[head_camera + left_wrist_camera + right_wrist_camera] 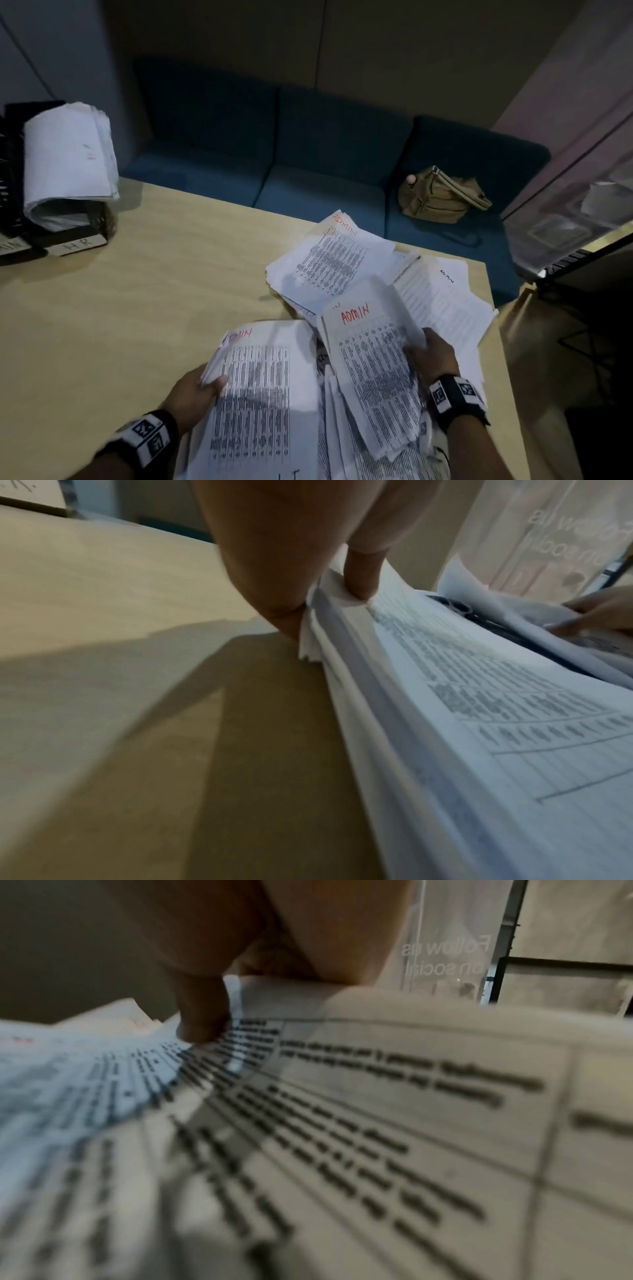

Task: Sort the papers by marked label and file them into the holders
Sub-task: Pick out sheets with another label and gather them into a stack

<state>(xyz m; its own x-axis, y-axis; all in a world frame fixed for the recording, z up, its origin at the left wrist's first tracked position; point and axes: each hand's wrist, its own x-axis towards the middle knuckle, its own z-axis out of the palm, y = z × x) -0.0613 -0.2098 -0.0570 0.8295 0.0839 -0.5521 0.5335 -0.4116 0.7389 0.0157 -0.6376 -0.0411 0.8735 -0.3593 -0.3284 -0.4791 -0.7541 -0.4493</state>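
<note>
My left hand grips the left edge of a thick stack of printed papers whose top sheet carries a red ADMIN mark; in the left wrist view the thumb lies on top of the stack. My right hand pinches a smaller bundle of sheets, also marked ADMIN in red, lifted beside the stack; the right wrist view shows the thumb pressed on this bundle. More ADMIN papers lie spread on the table behind. Black holders labelled HR and another stand far left, with curled papers in one.
The wooden table has bare surface at left and centre. A blue sofa runs behind it, with a tan bag on the seat. A glass partition stands at right, past the table's right edge.
</note>
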